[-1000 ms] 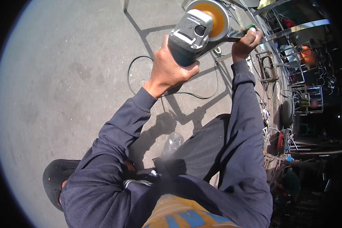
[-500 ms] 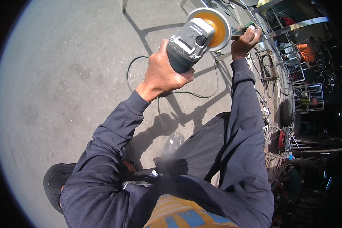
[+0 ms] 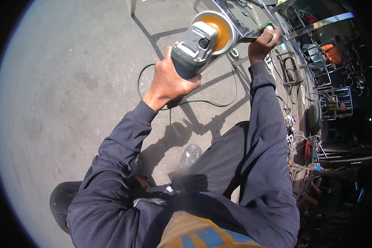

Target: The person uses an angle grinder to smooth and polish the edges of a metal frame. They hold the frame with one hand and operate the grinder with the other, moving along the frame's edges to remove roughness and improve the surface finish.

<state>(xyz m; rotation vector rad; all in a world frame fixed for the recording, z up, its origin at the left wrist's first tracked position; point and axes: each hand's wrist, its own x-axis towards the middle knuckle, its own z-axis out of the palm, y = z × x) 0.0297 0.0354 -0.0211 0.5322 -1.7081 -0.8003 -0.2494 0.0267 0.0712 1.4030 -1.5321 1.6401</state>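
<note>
My left hand (image 3: 168,80) is wrapped round the dark teal body of an angle grinder (image 3: 194,49) with a silvery gear head. Its round disc (image 3: 222,33), orange in the middle with a pale rim, faces away to the right. Close beside the disc lies a shiny metal frame (image 3: 231,18); whether the two touch I cannot tell. My right hand (image 3: 264,43) is closed at the frame's right side, thumb over a small green piece (image 3: 267,25). What lies inside those fingers is mostly hidden.
A dark cable (image 3: 211,102) loops over the concrete floor (image 3: 78,91). A small round disc (image 3: 234,53) lies below the frame. At the lower left shows a person's dark cap (image 3: 64,202). Metal frames (image 3: 339,101) and loose metal pieces crowd the right side.
My left hand and the grinder have moved left and slightly down. More of the metal frame shows beside the disc. My right hand has shifted slightly left.
</note>
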